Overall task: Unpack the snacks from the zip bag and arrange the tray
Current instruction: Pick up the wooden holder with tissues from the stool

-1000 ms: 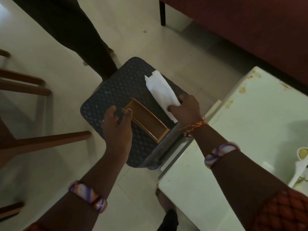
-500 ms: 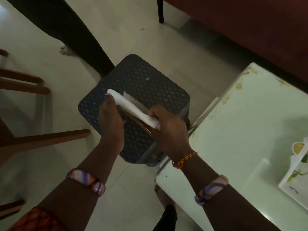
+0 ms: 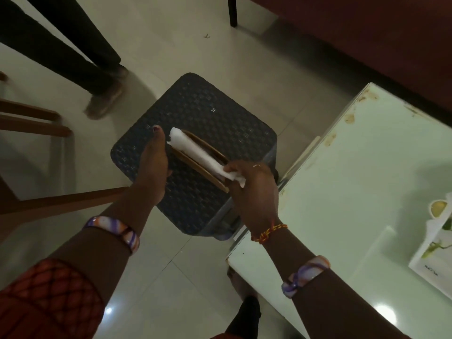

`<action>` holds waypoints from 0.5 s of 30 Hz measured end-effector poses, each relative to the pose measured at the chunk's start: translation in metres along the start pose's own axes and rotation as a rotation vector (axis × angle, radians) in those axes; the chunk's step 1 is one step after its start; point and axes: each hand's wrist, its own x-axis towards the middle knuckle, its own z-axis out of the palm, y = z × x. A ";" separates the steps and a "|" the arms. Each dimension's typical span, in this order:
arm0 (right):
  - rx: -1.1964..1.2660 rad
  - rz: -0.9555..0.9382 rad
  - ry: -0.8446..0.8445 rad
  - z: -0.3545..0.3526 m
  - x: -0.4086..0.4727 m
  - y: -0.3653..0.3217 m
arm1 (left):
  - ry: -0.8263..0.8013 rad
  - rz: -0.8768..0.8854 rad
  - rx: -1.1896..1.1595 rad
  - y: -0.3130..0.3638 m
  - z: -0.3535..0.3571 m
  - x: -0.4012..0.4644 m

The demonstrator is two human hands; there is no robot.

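A narrow wooden tray (image 3: 190,160) is held on edge above a dark woven stool (image 3: 220,111). My left hand (image 3: 154,165) grips the tray's far left end. My right hand (image 3: 254,184) holds the tray's near right end and pinches a white tissue (image 3: 195,152), which lies folded along the tray's inside. No zip bag or snacks can be seen.
A pale green table (image 3: 367,192) stands on the right with a white printed carton (image 3: 437,243) at its edge. Another person's dark trouser legs and shoes (image 3: 102,99) stand at upper left. Wooden chair rails (image 3: 36,123) are on the left, and a dark red sofa (image 3: 367,33) is behind.
The tissue went from lying on the stool beside the tray to being pressed along the inside of the tray. Both hands lifted and tilted the tray on edge. The other person's feet stepped closer.
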 end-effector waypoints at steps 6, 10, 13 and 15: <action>0.057 0.052 -0.022 0.010 -0.009 0.004 | -0.052 0.008 0.056 -0.001 0.003 0.004; 0.565 0.245 -0.294 -0.001 -0.014 0.006 | -0.106 0.028 0.094 -0.003 0.004 -0.001; 0.655 0.274 -0.345 -0.008 -0.018 0.011 | -0.185 0.024 0.040 -0.008 0.006 -0.007; 0.641 0.278 -0.272 -0.011 -0.026 0.018 | -0.217 0.010 -0.003 -0.014 0.014 -0.018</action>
